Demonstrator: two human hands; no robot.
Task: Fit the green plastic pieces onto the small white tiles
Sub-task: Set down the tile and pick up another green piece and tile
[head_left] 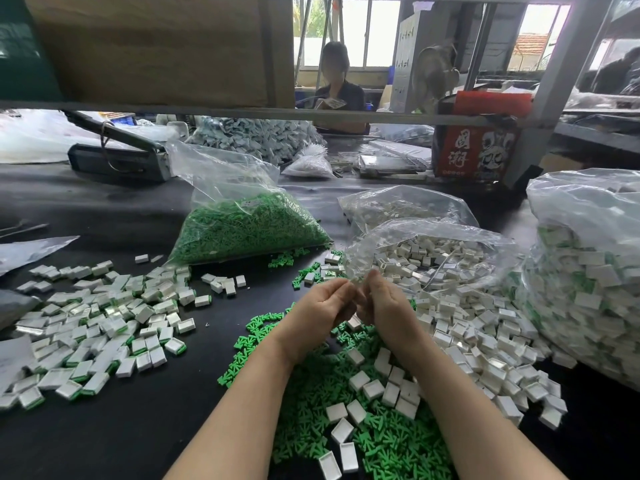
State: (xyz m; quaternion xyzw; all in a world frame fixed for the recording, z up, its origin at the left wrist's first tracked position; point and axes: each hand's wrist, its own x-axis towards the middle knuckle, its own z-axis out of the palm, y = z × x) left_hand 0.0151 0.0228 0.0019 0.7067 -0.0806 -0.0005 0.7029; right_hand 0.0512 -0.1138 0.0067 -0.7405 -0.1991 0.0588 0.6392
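Note:
My left hand [325,306] and my right hand [386,303] are raised together over the black table, fingers curled and fingertips meeting. Between them they hold a small white tile [354,322], of which only a corner shows below the fingers. Whether a green piece is on it is hidden. Under my wrists lies a heap of loose green plastic pieces [311,393] with a few white tiles on top. A spread of bare white tiles [467,327] lies to the right. Tiles with green pieces fitted [97,337] lie scattered to the left.
An open clear bag of green pieces [242,226] lies behind the hands, and a bag of white tiles [433,251] spills out at the right. A big bag of fitted tiles [588,271] stands far right. A person [337,84] sits across the bench, beyond a shelf rail [242,114].

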